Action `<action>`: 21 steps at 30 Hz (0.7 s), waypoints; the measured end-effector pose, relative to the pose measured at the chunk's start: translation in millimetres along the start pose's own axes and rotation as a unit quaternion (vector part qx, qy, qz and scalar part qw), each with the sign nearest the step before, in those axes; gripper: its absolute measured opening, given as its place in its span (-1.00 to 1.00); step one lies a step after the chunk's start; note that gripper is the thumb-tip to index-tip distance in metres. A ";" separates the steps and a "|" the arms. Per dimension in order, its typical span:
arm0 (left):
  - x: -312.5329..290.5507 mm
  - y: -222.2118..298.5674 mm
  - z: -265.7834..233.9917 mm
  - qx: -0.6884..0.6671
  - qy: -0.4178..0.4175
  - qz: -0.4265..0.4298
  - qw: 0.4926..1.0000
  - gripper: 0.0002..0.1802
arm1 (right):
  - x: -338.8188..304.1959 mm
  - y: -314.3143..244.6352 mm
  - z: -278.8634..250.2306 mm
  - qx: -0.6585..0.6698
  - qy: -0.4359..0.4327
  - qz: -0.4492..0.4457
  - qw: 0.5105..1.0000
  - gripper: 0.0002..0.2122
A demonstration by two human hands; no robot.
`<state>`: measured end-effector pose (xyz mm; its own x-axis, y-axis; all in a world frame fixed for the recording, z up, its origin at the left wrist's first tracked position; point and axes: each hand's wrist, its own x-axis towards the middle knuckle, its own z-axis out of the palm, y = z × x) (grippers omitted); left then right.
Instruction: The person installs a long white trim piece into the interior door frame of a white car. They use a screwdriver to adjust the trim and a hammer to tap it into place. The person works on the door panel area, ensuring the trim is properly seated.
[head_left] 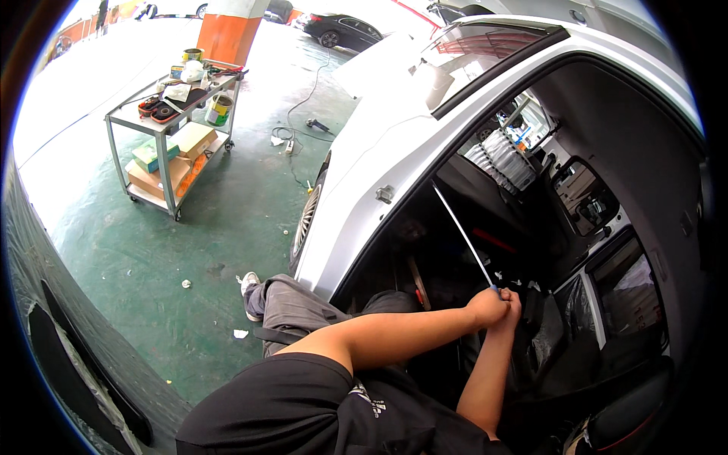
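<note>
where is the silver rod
In the head view, right of centre: the silver rod slants across the dark interior of the white car, its blue end at the left hand.

Scuffed green floor (220, 246) with strong white glare (144, 53) beyond, grey metal trolley (126, 115), orange-and-white pillar (227, 38) farther back

The long, thin, silvery rod (464, 233) looks of smooth, shiny metal. The white, curved car body (364, 171) is of glossy painted metal. The green floor (235, 235) appears smooth, while brown cardboard boxes (195, 139) and the black cloth shirt (262, 406) look matt.
</note>
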<state>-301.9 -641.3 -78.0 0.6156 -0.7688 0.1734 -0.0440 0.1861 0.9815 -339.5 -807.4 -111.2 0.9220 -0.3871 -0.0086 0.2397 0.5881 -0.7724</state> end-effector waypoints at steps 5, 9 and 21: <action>-16.8 -0.2 -17.3 -0.063 -0.027 0.016 0.998 -0.67 | -16.0 9.9 45.8 -0.023 0.125 -0.148 0.981 -0.75; -24.0 -5.0 -21.4 -0.084 -0.025 0.021 0.996 -0.65 | -24.1 22.1 62.6 -0.004 0.199 -0.167 0.966 -0.74; -4.5 4.4 -6.3 -0.095 -0.024 0.015 0.995 -0.69 | -16.4 -1.6 54.9 -0.044 0.161 -0.155 0.974 -0.75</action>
<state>-299.9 -633.1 -75.0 0.5779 -0.7885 0.2104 0.0901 0.3178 0.9439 -338.3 -763.0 -74.9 0.6622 -0.7479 0.0460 0.4518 0.3496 -0.8208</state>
